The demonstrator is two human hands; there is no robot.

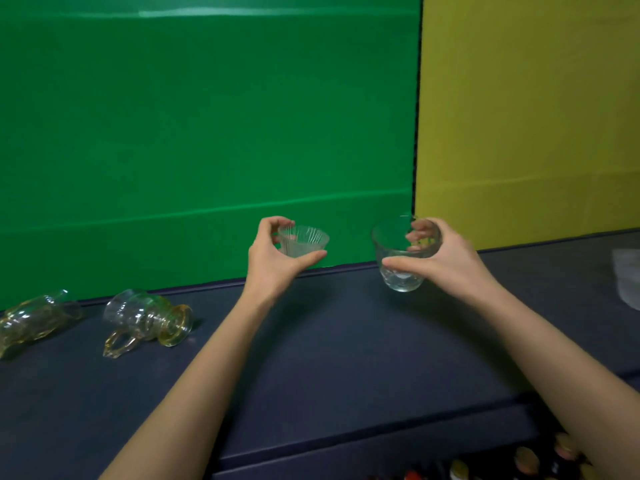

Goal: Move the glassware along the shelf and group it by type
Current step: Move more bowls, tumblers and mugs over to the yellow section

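My left hand (273,261) grips a small ribbed glass cup (304,239), held above the dark blue shelf (329,341) in front of the green backdrop. My right hand (440,258) grips a smooth clear tumbler (398,268), fingers over its rim and thumb across its side; its base is just above or at the shelf, I cannot tell which. At the left, a yellow-tinted glass mug with a handle (145,318) lies on its side. Another yellow-tinted glass piece (34,320) lies on its side at the far left edge.
A green backdrop (207,133) and a yellow one (536,116) stand behind the shelf. A translucent container (628,278) is at the right edge. Below the shelf's front edge, several bottle tops (526,459) show at the bottom right.
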